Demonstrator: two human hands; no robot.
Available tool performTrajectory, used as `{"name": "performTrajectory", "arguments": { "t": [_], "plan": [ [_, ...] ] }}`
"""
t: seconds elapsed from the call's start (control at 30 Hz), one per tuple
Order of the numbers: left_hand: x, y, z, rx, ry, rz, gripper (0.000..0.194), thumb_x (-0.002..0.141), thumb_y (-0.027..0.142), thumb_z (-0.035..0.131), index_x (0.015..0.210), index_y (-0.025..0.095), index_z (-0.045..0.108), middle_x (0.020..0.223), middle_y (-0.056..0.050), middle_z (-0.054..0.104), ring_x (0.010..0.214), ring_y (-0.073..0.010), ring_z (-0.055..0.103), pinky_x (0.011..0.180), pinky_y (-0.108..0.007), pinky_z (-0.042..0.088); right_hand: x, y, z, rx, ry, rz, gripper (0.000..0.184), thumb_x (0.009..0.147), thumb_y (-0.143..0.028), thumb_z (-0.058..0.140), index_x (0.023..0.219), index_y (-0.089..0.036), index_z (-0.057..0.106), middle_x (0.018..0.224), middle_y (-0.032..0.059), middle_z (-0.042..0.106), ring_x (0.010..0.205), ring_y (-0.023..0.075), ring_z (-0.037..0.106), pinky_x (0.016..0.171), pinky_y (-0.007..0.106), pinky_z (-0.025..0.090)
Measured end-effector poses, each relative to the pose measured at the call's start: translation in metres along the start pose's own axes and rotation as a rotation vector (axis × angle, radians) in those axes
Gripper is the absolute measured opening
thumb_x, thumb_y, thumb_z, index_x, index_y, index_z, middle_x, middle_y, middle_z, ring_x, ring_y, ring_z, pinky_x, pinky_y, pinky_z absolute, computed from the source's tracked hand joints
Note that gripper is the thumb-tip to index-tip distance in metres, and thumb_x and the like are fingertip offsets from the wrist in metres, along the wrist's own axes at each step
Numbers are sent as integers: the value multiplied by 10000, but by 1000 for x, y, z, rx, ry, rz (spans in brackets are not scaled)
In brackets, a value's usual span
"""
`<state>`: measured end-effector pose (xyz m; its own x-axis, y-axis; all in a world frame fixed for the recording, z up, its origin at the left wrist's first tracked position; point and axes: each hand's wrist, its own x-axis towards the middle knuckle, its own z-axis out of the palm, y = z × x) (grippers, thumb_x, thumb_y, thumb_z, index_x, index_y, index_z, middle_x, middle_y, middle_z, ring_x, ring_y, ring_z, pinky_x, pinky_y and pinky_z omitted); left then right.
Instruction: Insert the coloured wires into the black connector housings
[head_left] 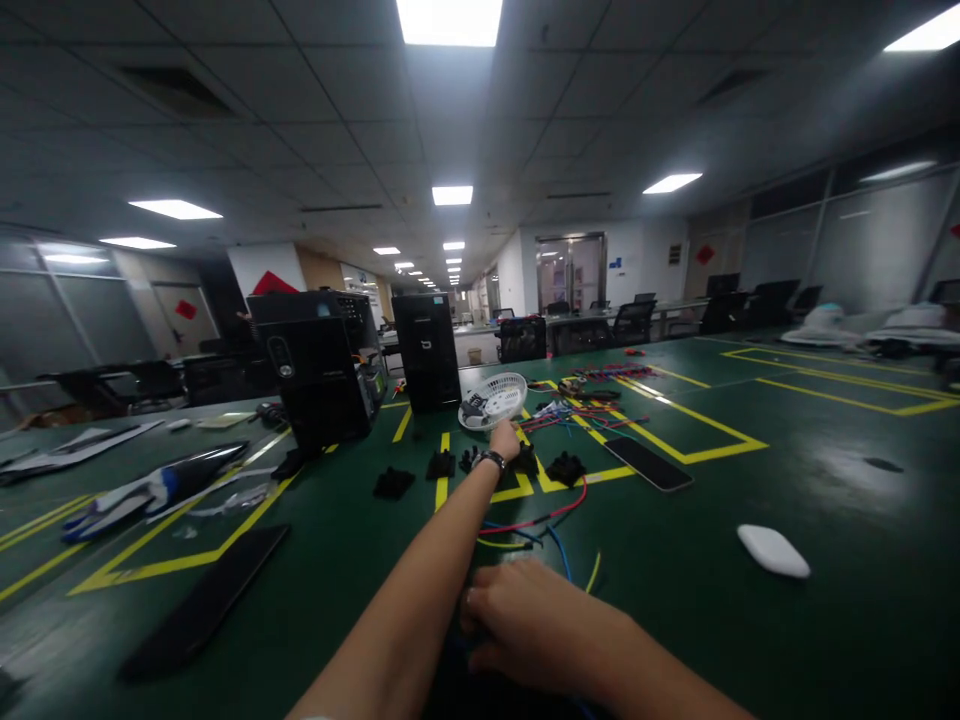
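Note:
My left arm is stretched far forward. My left hand is closed at the near rim of a white plastic basket, with its fingertips mostly hidden. The basket looks tilted and has some grey and white pieces inside. Low in the middle, my right hand is curled, and I cannot make out what its fingers hold. Just beyond it lie a red wire, a blue wire and a yellow-green wire. Several small black parts lie in a row beside my left wrist.
Two black computer towers stand left of the basket. Bundles of coloured wires lie to its right. A black slab, a white rounded case and another dark slab rest on the green, yellow-taped table.

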<state>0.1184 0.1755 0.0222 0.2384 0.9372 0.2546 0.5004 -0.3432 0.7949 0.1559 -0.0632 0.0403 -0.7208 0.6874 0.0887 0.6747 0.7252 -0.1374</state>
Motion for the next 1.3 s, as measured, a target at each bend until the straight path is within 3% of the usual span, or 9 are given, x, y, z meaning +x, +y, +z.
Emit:
{"name": "performTrajectory", "arguments": {
  "t": [0.2,0.37,0.5,0.67,0.8,0.9,1.0,1.13,1.3],
  "plan": [
    [2,6,3,244,-57,130,328,876,141,458,1189,100,548,1224,-187,579,1238,-279,460,1045,-430,318,5,0,5,-9,-36,3,251,782,-431,685,916,-219,690,807,26,691,722,194,636,549,246,379],
    [-4,29,3,342,-408,388,435,715,208,639,1148,189,604,1188,-60,638,1104,-205,558,965,-273,397,1,8,-3,61,8,31,235,796,-415,676,946,-234,688,838,22,698,776,190,636,603,241,383],
    [-14,35,4,502,-616,515,483,598,252,741,1053,155,614,1084,-94,653,1016,-257,578,899,-329,427,-3,17,-17,211,93,91,174,872,-342,586,916,-223,704,824,14,706,769,167,634,632,234,382],
    [-32,31,-5,301,-540,515,424,541,238,778,892,179,548,948,-77,611,946,-277,540,873,-392,420,-2,23,-34,536,256,129,210,898,-296,528,854,-172,691,747,5,682,671,126,600,590,206,398],
    [-56,19,-19,50,-455,447,238,669,193,663,822,203,481,826,-33,564,785,-193,540,775,-331,453,0,33,-42,642,543,356,258,887,-322,502,766,-148,649,647,8,638,592,131,572,556,222,411],
    [-78,11,-24,-38,-420,398,213,743,207,583,911,193,452,839,-31,567,727,-157,559,699,-298,475,0,48,-38,646,707,480,270,859,-364,510,761,-152,645,653,18,652,589,148,583,548,234,413],
    [-94,8,-22,-225,-432,215,257,822,200,451,1076,176,414,779,-22,596,627,-138,588,612,-279,487,1,66,-29,627,767,536,285,835,-392,513,746,-157,647,653,21,663,589,154,589,552,237,406],
    [-96,16,-14,-103,-380,160,252,817,228,472,1043,142,541,747,-42,616,643,-165,601,652,-301,489,-3,87,-21,569,834,644,333,821,-439,513,686,-162,639,590,15,634,548,155,565,528,241,380],
    [-83,32,1,120,-331,372,454,780,439,590,1123,141,609,951,-126,620,984,-289,565,894,-395,427,-16,114,-30,590,1020,740,363,821,-485,500,728,-160,631,605,20,640,496,143,534,521,247,394]
  ]
}}
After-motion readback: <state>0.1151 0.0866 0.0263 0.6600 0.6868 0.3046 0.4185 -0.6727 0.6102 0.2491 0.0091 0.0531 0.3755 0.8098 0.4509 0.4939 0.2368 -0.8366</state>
